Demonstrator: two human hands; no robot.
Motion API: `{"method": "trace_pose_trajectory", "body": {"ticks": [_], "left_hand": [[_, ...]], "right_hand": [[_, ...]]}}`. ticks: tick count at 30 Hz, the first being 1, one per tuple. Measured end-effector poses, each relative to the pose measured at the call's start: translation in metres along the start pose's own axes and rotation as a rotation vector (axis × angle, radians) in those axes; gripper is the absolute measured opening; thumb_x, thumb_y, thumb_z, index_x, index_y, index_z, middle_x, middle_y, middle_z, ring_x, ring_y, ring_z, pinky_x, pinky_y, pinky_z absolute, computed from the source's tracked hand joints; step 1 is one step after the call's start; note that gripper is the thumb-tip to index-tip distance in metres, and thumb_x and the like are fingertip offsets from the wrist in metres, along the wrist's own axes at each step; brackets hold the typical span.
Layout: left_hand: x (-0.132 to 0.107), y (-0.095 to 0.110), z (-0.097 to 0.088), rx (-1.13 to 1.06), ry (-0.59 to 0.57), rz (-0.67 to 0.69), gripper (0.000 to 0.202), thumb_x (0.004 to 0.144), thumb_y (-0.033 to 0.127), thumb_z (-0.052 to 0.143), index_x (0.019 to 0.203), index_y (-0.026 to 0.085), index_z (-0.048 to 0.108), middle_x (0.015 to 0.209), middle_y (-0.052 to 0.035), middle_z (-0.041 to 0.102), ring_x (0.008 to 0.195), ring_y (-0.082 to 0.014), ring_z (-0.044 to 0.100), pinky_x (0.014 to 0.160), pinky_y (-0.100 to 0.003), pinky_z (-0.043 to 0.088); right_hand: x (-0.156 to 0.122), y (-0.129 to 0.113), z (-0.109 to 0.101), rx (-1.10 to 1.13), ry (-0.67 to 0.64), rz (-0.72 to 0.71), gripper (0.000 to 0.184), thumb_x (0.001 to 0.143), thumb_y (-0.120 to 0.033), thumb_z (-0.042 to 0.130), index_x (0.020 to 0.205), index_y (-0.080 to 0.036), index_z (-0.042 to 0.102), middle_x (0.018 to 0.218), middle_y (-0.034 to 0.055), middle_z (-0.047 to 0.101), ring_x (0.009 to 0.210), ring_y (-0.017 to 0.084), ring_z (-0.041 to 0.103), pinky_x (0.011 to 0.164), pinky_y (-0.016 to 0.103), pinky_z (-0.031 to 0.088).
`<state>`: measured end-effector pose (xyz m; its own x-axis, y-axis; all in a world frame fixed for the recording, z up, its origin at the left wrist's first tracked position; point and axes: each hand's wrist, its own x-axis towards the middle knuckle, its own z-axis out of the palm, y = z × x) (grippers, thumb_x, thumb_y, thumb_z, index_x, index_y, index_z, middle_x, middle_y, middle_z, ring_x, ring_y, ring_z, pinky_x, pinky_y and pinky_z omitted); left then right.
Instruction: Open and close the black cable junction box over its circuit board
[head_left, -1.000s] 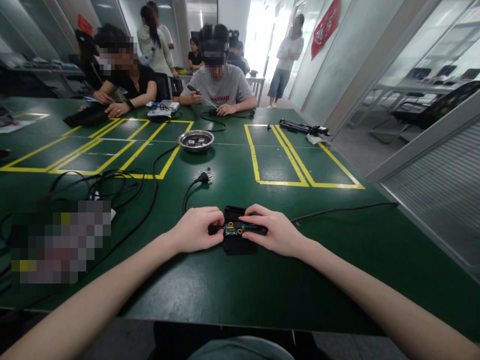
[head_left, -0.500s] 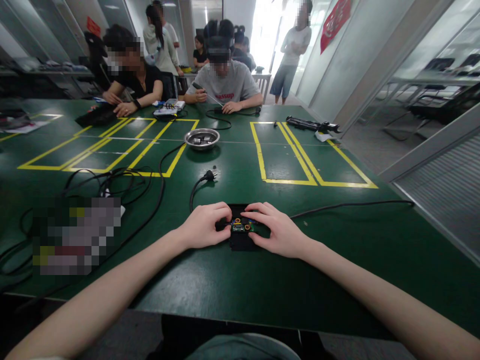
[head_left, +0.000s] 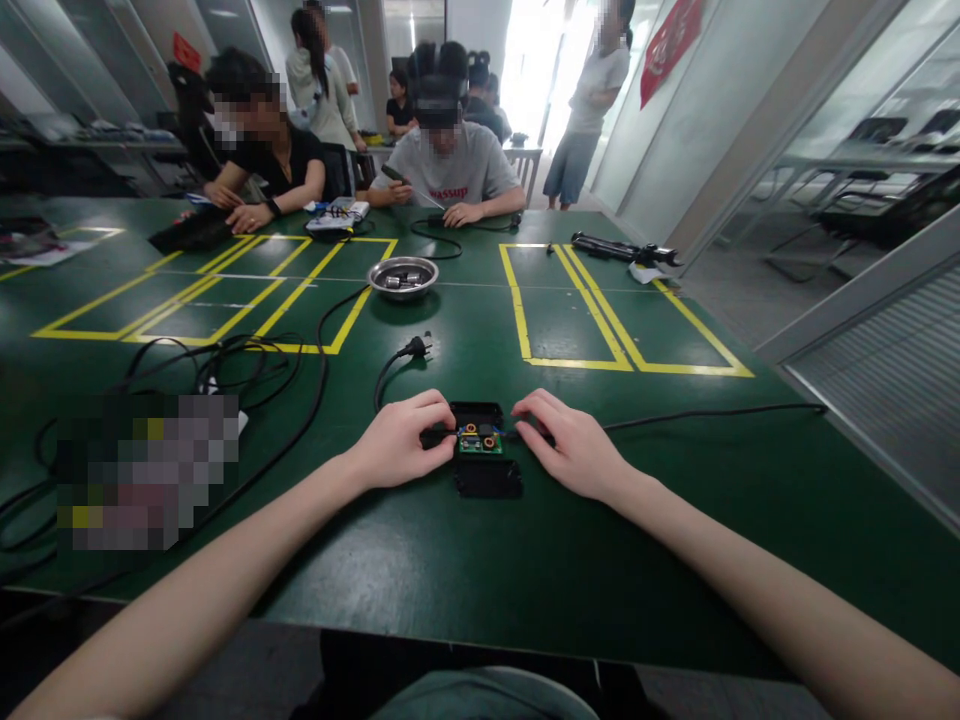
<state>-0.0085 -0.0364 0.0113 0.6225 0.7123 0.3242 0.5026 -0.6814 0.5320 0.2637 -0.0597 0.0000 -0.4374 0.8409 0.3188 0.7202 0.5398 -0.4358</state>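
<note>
Left hand (head_left: 405,440) pinches a cord (head_left: 435,438) beside the board (head_left: 480,443), which sits well in from the table's (head_left: 360,560) near edge; right hand (head_left: 574,445), part-curled at another cord (head_left: 712,410), hides its grip. A tug could strain the wires (head_left: 463,433).

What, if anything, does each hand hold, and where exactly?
The left hand pinches a black cable by its end beside the circuit board. Whether the right hand grips the other cable is unclear.

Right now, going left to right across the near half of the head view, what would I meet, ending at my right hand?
Tangled black cables → left hand → green circuit board → right hand.
</note>
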Motion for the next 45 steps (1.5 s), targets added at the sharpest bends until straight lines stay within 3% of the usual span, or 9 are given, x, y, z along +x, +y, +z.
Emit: {"method": "trace_pose_trajectory", "body": {"ticks": [3,6,10,13,16,21,25,37,45], "left_hand": [[0.001,0.001,-0.003,-0.094,-0.010,-0.047,0.008,0.087,0.022,0.061,0.083,0.016,0.066,0.076,-0.0005,0.064,0.065,-0.0117,0.057,0.061,-0.022,0.046],[0.000,0.005,-0.006,-0.226,-0.068,-0.076,0.009,0.085,0.022,0.061,0.081,0.015,0.065,0.066,0.0027,0.059,0.058,-0.0092,0.052,0.056,-0.019,0.042],[-0.002,0.012,-0.006,-0.330,-0.210,-0.035,0.006,0.081,0.019,0.059,0.076,0.015,0.061,0.060,0.0056,0.051,0.052,-0.0070,0.045,0.050,-0.017,0.036],[-0.004,0.013,-0.003,-0.316,-0.253,-0.005,0.004,0.078,0.017,0.058,0.074,0.016,0.059,0.059,0.0062,0.049,0.051,-0.0070,0.042,0.050,-0.018,0.034],[-0.003,0.010,-0.002,-0.230,-0.243,-0.007,0.005,0.078,0.017,0.059,0.073,0.017,0.058,0.060,0.0053,0.051,0.053,-0.0081,0.044,0.051,-0.019,0.034],[0.000,0.004,-0.005,-0.047,-0.175,-0.033,0.006,0.081,0.019,0.060,0.076,0.017,0.062,0.064,0.0030,0.057,0.055,-0.0099,0.050,0.054,-0.020,0.036],[-0.001,0.003,-0.005,-0.011,-0.132,-0.029,0.006,0.084,0.021,0.061,0.081,0.017,0.065,0.069,0.0013,0.063,0.059,-0.0110,0.054,0.057,-0.021,0.040],[-0.002,0.003,-0.004,-0.044,-0.143,0.007,0.009,0.088,0.022,0.060,0.091,0.018,0.068,0.075,0.0005,0.063,0.061,-0.0109,0.056,0.057,-0.021,0.043],[-0.003,0.002,-0.009,-0.026,-0.180,0.036,0.014,0.082,0.017,0.060,0.094,0.018,0.068,0.079,0.0000,0.065,0.063,-0.0117,0.058,0.061,-0.022,0.046]], "right_hand": [[0.001,0.007,-0.009,-0.072,-0.039,0.005,0.042,0.103,-0.035,0.042,0.064,-0.021,0.047,0.059,0.0007,0.055,0.054,0.014,0.053,0.057,0.026,0.036],[-0.001,0.009,-0.016,-0.058,-0.001,-0.066,0.048,0.102,-0.035,0.042,0.057,-0.021,0.034,0.049,-0.0021,0.043,0.046,0.011,0.041,0.053,0.027,0.028],[-0.005,0.007,-0.022,0.020,-0.091,-0.192,0.046,0.101,-0.031,0.041,0.056,-0.021,0.032,0.048,-0.0031,0.040,0.044,0.010,0.038,0.052,0.025,0.027],[-0.005,0.008,-0.023,0.029,-0.187,-0.207,0.045,0.100,-0.030,0.041,0.056,-0.021,0.034,0.047,-0.0032,0.041,0.044,0.010,0.037,0.052,0.025,0.028],[-0.004,0.009,-0.021,-0.007,-0.198,-0.184,0.045,0.100,-0.031,0.042,0.056,-0.021,0.039,0.048,-0.0020,0.045,0.045,0.010,0.039,0.053,0.025,0.029],[-0.003,0.010,-0.013,-0.103,-0.101,-0.117,0.048,0.102,-0.035,0.041,0.058,-0.020,0.049,0.052,0.0009,0.054,0.047,0.011,0.047,0.055,0.025,0.029],[-0.003,0.011,-0.012,-0.110,-0.128,-0.095,0.044,0.103,-0.036,0.043,0.066,-0.019,0.060,0.059,0.0023,0.062,0.052,0.013,0.055,0.057,0.025,0.032],[-0.001,0.011,-0.016,-0.116,-0.216,-0.118,0.044,0.101,-0.033,0.042,0.060,-0.020,0.048,0.053,0.0003,0.054,0.049,0.012,0.047,0.056,0.026,0.030],[-0.002,0.010,-0.016,-0.093,-0.204,-0.149,0.037,0.100,-0.029,0.046,0.066,-0.020,0.057,0.063,0.0021,0.062,0.056,0.014,0.054,0.059,0.026,0.036]]}}
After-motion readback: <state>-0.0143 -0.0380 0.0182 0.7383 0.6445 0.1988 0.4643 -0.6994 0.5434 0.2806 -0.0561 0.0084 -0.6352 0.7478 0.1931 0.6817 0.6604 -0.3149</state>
